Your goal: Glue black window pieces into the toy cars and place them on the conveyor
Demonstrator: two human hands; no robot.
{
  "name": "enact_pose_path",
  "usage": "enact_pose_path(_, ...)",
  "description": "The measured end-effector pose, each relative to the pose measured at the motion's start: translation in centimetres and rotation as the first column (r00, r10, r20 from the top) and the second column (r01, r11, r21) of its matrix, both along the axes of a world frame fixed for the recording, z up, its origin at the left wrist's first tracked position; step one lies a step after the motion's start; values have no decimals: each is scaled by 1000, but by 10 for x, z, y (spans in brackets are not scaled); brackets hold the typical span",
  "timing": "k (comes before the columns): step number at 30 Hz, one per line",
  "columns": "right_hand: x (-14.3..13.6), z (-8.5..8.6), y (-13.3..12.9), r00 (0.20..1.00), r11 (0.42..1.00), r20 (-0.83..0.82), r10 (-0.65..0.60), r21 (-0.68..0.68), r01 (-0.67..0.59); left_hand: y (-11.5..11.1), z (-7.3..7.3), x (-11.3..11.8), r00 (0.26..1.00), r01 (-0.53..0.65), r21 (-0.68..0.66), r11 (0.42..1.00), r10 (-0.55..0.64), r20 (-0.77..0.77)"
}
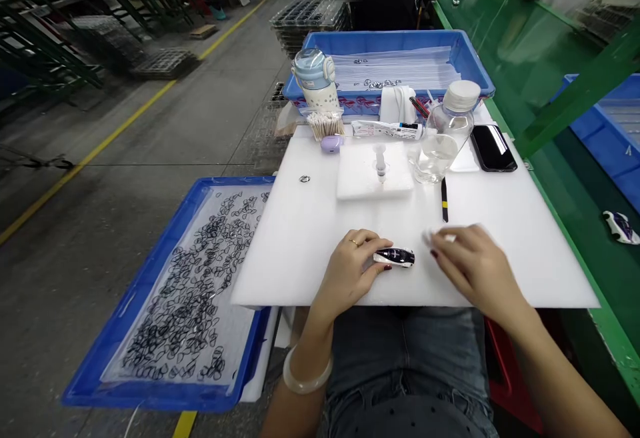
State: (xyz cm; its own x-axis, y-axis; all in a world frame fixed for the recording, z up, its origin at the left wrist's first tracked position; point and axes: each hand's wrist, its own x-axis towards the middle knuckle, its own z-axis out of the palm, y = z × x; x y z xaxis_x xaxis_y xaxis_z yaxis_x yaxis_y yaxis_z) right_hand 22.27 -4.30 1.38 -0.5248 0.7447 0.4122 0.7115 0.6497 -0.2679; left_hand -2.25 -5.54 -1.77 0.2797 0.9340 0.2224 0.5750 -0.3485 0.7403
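My left hand (353, 268) pinches a small black-and-white toy car (395, 257) by its left end, near the front edge of the white work board (320, 225). To the right of the car, my right hand (473, 261) is raised over the board with its fingers pinched together. A small whitish thing (427, 237) at those fingertips is blurred, so its kind does not show. Just beyond the right hand lie black tweezers (445, 201) with a yellow band. A syringe (381, 163) stands in a white foam block (350, 181) farther back.
Left of the board, a blue tray (200, 188) holds many thin black rings. At the back stand a clear jar (440, 138), cotton swabs (325, 123), a cup (315, 81) and a blue bin (385, 39). A phone (493, 148) lies right. Another toy car (620, 227) sits on the green bench.
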Motion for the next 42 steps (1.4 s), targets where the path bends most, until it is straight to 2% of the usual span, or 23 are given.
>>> enact_pose_path(2,0,3,7,988,975,54,-145,174,134,0,0,0,1000,-5,5,1000,5,9)
enact_pose_path(3,-3,3,9,987,970,63,-149,205,133,-1,-1,1,1000,-5,6,1000,5,15)
enact_pose_path(7,-25,-9,3,1000,988,12,27,154,-28,-1,0,1,1000,-5,11,1000,5,18)
enact_pose_path(11,-39,-23,-3,998,985,-40,57,167,-50,-2,0,1,1000,-10,6,1000,10,14)
enact_pose_path(14,-36,-22,-2,996,978,-33,77,198,-70,-3,0,1,1000,-12,2,1000,12,14)
enact_pose_path(16,-32,-18,0,995,984,-8,96,149,-94,-4,0,1,1000,-18,-2,1000,18,15)
enact_pose_path(18,-33,-14,3,993,993,-5,115,19,-115,-4,0,1,1000,-22,-5,1000,22,15)
enact_pose_path(21,-42,-13,4,986,974,-51,159,-152,-165,-4,-1,-1,1000,-19,6,1000,19,6)
enact_pose_path(24,-39,-13,5,982,969,-93,167,-168,-181,-4,-2,-2,999,-33,6,999,33,-9)
enact_pose_path(26,-13,-11,7,985,984,-165,56,-160,-83,-5,-2,-2,998,-60,-7,998,60,-19)
enact_pose_path(28,35,-11,8,941,970,-265,-212,-173,170,-7,-3,-3,996,-81,-11,997,81,-32)
enact_pose_path(29,65,-12,7,869,917,-296,-396,-183,356,-7,-3,-3,996,-82,-6,997,82,-41)
enact_pose_path(30,97,-14,5,750,807,-299,-590,-196,557,-8,-3,-3,996,-77,2,997,77,-50)
enact_pose_path(32,157,-21,-4,576,632,-278,-769,-196,750,-8,-4,-3,996,-60,22,998,61,-69)
enact_pose_path(34,206,-29,-17,441,480,-207,-873,-207,853,-8,-4,-3,995,-47,42,998,51,-84)
enact_pose_path(36,240,-36,-27,370,384,-102,-923,-226,895,-8,-4,-3,994,-41,56,998,47,-94)
enact_pose_path(38,262,-41,-33,346,350,-53,-937,-211,913,-7,-3,-3,994,-37,64,997,43,-99)
enact_pose_path(42,298,-51,-21,346,348,-44,-937,-142,927,-7,-1,-3,994,-44,59,997,50,-100)
